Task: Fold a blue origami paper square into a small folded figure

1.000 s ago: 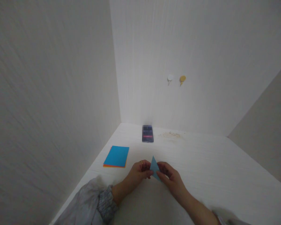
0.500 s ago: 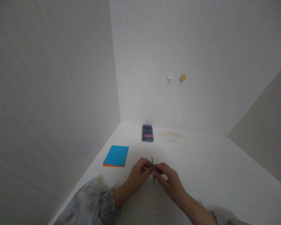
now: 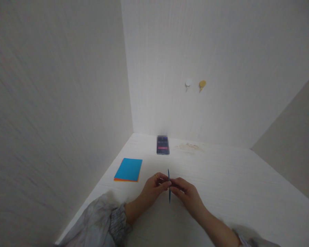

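A piece of blue paper (image 3: 169, 197) is held edge-on to me, upright between both hands, so only a thin line of it shows. From the left, my left hand (image 3: 156, 187) pinches it between thumb and fingers; a ring sits on one finger. My right hand (image 3: 185, 192) grips the same paper from the right, fingers and thumb closed at its middle. The fingertips of both hands meet there and partly hide it. To the left of my hands lies a stack of coloured paper (image 3: 128, 169), blue on top with orange edges showing beneath.
A dark, pixelated rectangular object (image 3: 162, 145) stands at the back near the wall. Brownish stains (image 3: 190, 146) mark the white table (image 3: 234, 185) to its right. On the back wall are a white hook (image 3: 187, 83) and a yellow hook (image 3: 202, 84). Walls enclose both sides.
My left thumb has shifted slightly right and up against the blue paper. The paper stands a little straighter now, and both hands still hold it.
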{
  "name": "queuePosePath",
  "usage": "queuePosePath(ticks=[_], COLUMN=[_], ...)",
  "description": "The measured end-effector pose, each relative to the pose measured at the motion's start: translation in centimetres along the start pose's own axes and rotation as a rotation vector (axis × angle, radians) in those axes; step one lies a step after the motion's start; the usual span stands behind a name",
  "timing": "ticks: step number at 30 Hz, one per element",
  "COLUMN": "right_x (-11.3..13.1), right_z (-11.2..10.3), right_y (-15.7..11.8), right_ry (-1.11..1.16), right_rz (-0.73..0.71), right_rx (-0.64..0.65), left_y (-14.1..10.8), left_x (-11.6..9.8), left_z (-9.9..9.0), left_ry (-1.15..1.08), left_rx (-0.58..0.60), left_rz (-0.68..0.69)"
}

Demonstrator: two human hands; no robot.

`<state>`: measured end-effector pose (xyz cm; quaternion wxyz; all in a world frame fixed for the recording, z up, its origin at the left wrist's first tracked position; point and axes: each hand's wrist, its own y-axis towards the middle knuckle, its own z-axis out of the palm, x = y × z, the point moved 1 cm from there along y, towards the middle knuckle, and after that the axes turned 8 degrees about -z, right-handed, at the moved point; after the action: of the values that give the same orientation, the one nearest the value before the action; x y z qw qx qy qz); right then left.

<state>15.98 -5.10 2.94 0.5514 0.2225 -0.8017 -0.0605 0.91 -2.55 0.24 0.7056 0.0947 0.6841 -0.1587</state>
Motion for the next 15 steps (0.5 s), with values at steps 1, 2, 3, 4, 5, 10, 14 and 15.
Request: queuePosePath(ticks=[1, 2, 3, 4, 5, 10, 14, 15], right_x=[-0.06, -0.13, -0.22, -0.32, -0.41, -0.71, -0.74, -0.75], right_z=[-0.01, -0.01, -0.01, 0.00, 0.02, 0.08, 0.08, 0.08], right_y=[-0.01, -0.02, -0.03, -0.03, -0.03, -0.03, -0.04, -0.05], right_ry=[0.002, 0.006, 0.012, 0.022, 0.035, 0.077, 0.097, 0.099], right_rz=[0.007, 0.015, 0.021, 0.026, 0.030, 0.044, 0.068, 0.073], right_rx=[0.000, -0.004, -0.008, -0.012, -0.017, -0.029, -0.023, -0.023], left_y=[0.04, 0.08, 0.12, 0.14, 0.16, 0.08, -0.03, -0.04], left_x=[0.05, 0.09, 0.12, 0.14, 0.15, -0.06, -0.27, -0.28], left_z=[0.00, -0.01, -0.02, -0.03, -0.03, 0.01, 0.03, 0.04], left_ry=[0.001, 0.006, 0.011, 0.015, 0.018, 0.017, 0.022, 0.019], left_rx=[-0.001, -0.004, -0.010, -0.012, -0.011, -0.006, -0.008, -0.006], left_rz=[0.000, 0.003, 0.006, 0.007, 0.005, -0.007, -0.002, -0.001])
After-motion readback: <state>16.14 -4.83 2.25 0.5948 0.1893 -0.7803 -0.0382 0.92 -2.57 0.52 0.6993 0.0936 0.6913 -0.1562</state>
